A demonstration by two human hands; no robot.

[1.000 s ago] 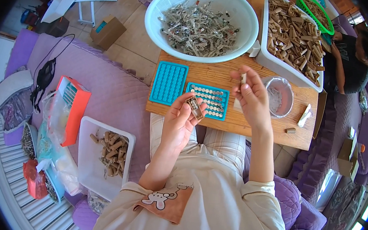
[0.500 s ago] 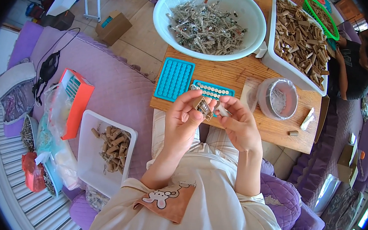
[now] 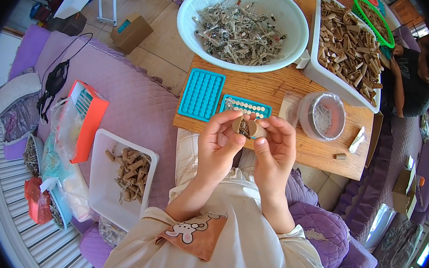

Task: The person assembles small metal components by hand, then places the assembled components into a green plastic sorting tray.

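Note:
In front of my chest, my left hand [image 3: 217, 142] pinches a brown curved half-shell [image 3: 236, 125] with small dark and shiny parts in its hollow. My right hand [image 3: 277, 151] grips a second brown half-shell [image 3: 258, 129] between thumb and fingers. The two shells are held close side by side, edges facing; whether they touch I cannot tell. Just beyond my fingertips lies a blue tray with white round pieces [image 3: 257, 108], a bit of clear plastic at its left end. A blue tray with rows of round pockets [image 3: 201, 94] lies left of it.
On the wooden table [image 3: 290, 89] stand a pale colander [image 3: 187, 37] of plastic-wrapped parts, a white bin [image 3: 316, 66] of brown shells and a lined bucket [image 3: 305, 122]. A brown cylinder [image 3: 340, 156] lies near the right edge. A white tub [image 3: 99, 180] sits left. Another person [image 3: 412, 85] is at right.
My right hand has turned and drawn in beside the left. Its brown half-shell now shows next to the left one. Both hands have come slightly nearer me.

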